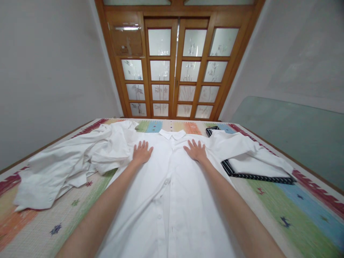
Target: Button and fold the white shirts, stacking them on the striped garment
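Note:
A white button-up shirt (188, 200) lies front side up, its collar (172, 134) at the far end and its body stretching towards me. My left hand (142, 152) rests palm down with fingers spread on the chest, left of the button placket. On the other side of the placket, my right hand (196, 151) is likewise flat and spread on the fabric. The left sleeve area (64, 161) is bunched and wrinkled. Out to the right, the other sleeve (249, 147) lies partly over a folded white cloth with black patterned edging (263, 178).
Beneath the shirt is a colourful striped cover (303, 200) with small star and animal motifs. A pale green board (290, 132) leans along the right wall. Wooden doors with frosted panes (160, 70) stand beyond the far edge. A grey wall (48, 71) rises at left.

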Demonstrator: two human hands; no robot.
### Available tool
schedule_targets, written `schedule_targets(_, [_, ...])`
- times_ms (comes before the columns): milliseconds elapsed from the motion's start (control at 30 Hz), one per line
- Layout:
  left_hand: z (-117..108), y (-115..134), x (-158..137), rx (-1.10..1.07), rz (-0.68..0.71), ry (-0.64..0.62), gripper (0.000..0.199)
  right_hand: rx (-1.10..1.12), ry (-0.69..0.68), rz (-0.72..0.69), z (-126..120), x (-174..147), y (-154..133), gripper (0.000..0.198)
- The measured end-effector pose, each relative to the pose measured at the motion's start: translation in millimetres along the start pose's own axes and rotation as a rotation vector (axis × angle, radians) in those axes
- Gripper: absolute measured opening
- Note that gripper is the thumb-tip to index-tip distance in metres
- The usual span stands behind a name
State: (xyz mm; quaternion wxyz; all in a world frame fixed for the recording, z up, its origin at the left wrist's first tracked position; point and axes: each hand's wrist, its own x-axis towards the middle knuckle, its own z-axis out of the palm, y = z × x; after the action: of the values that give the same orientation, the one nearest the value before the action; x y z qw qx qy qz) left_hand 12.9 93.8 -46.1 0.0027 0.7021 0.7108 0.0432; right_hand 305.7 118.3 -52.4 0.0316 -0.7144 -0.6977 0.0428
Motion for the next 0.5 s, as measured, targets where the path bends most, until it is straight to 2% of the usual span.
schedule_targets(200, [-1.3,-12.6,-37.8,-0.001,0.119,-0.052,0.069,0.126,0.096,-0.27,-4.7,-9.9,3.5,0.049])
schedule_targets(300, [-2.3,-15.5,-45.8,-0.012,0.133,-0.064,0.07,0.227,0.115,-0.331,-5.3,-22.1,1.2,0.043])
schedule_targets(400, [-2.9,-16.0,-47.2,-0.019,0.136,-0.063,0.069,0.343,0.128,-0.447,-3.0,-43.7,-8.2,0.039])
schedule_targets(500, [-3.4,-16.5,-47.6,-0.031,0.157,-0.061,0.066,0.402,0.146,-0.653,-0.9,-74.5,-22.2,0.033])
